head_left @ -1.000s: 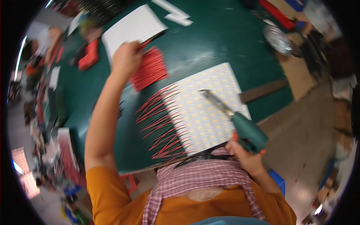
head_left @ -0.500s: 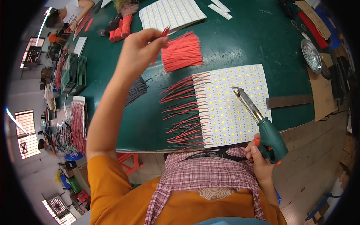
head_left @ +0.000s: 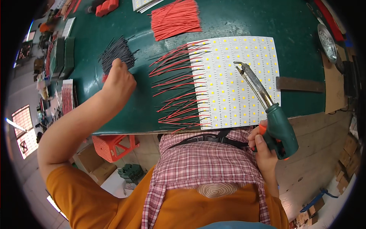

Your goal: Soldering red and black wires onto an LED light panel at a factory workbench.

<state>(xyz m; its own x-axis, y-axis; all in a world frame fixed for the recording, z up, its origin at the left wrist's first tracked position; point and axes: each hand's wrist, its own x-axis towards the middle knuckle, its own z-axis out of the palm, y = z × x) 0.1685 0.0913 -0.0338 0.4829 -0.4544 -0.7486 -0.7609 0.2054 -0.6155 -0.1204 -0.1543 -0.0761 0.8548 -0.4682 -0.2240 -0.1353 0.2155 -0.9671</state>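
My left hand [head_left: 119, 81] is closed at the near edge of a pile of black wires [head_left: 119, 52], fingertips down on it. Red wire ends [head_left: 104, 78] stick out beside the palm; whether it also grips black wires is hidden. My right hand [head_left: 264, 149] holds a green soldering gun [head_left: 281, 128] with orange parts at the table's front edge. The gun's metal tip hovers over a white LED board [head_left: 238, 87] with rows of yellow chips. Red and black wires [head_left: 177, 87] fan out from the board's left edge. Beyond lies a pile of red wires [head_left: 176, 21].
A flat metal bar [head_left: 301, 84] lies right of the board, and a metal dish [head_left: 327, 42] sits farther right. Red bundles [head_left: 107, 7] and more LED boards [head_left: 145, 4] are at the far side. A red stool [head_left: 112, 149] stands below the table [head_left: 137, 114].
My left hand has moved from beside the red wire pile down and left to the black wires. The view has shifted. My right hand keeps hold of the soldering gun.
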